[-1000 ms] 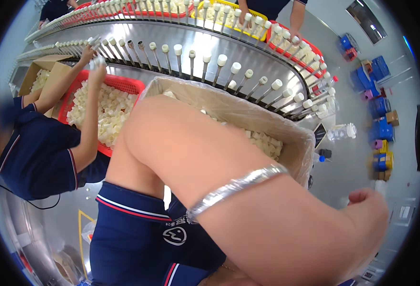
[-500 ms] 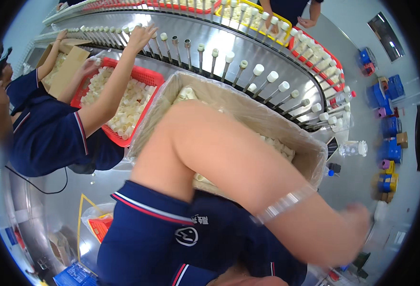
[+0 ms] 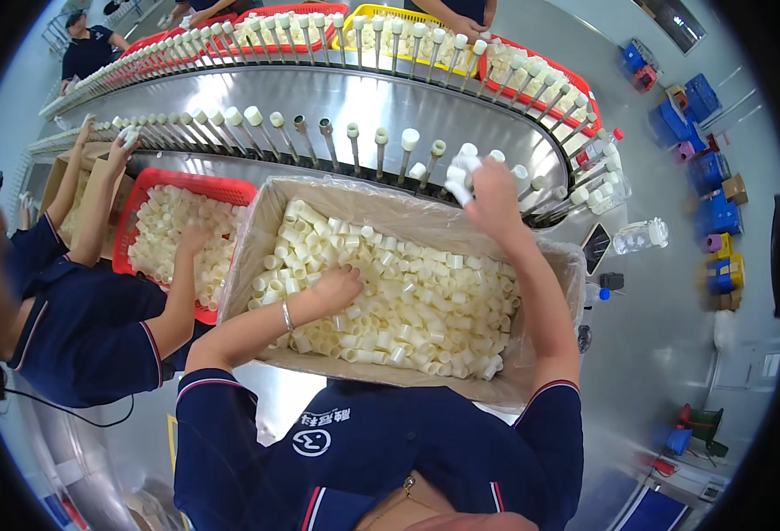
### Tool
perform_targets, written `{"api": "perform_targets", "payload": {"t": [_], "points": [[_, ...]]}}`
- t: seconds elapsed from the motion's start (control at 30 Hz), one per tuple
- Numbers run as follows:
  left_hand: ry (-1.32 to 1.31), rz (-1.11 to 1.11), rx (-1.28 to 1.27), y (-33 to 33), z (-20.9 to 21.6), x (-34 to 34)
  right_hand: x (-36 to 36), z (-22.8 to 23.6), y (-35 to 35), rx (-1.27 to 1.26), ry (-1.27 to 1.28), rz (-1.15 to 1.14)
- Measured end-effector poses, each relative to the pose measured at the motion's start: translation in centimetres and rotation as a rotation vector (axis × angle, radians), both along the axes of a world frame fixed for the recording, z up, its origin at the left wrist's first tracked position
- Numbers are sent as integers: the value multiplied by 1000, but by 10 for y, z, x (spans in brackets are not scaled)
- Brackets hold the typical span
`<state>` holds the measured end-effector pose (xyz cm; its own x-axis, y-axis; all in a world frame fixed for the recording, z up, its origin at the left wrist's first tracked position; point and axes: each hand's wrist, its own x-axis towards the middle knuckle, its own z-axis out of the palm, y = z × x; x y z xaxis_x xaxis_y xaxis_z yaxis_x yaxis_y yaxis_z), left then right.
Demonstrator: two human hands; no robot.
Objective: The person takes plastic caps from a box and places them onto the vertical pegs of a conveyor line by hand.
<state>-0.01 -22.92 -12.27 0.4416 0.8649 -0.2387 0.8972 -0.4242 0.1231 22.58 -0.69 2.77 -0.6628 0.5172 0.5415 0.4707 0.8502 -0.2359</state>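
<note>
A large plastic-lined cardboard box (image 3: 270,221) in front of me holds a heap of cream-white short plastic pipe fittings (image 3: 399,296). Over the left part of the heap is my left hand (image 3: 340,288), a bracelet on its wrist. Its fingers are curled down against the fittings; what lies in them is hidden. My right hand (image 3: 494,205) is beyond the box's far right side, at a row of upright metal posts (image 3: 327,142), many topped with white fittings. Its fingers are bent together. White at the fingertips could be coverings or a fitting; I cannot tell which.
The posts ring a curved metal conveyor table (image 3: 337,97). To my left a co-worker (image 3: 80,327) reaches into a red basket (image 3: 247,190) of fittings. Red and yellow baskets (image 3: 343,40) line the far side. A phone (image 3: 595,248) and a clear jar (image 3: 642,235) lie at right.
My left arm, blurred and stretched across to the right before, has swung back left, its hand now in the box. My right hand now shows at the posts. The view has shifted.
</note>
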Motion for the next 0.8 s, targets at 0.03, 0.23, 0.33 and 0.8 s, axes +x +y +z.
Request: {"api": "perform_targets", "payload": {"t": [0.03, 0.23, 0.33, 0.8], "points": [[16, 4, -39, 2, -1, 0, -8, 6, 12, 1, 4, -1], [-47, 54, -137, 9, 14, 4, -28, 5, 62, 104, -491, -108], [-332, 235, -207, 16, 25, 0, -15, -1, 61, 29, -616, -255], [-2031, 707, -952, 39, 73, 13, 57, -208, -92, -257, -552, -96]]}}
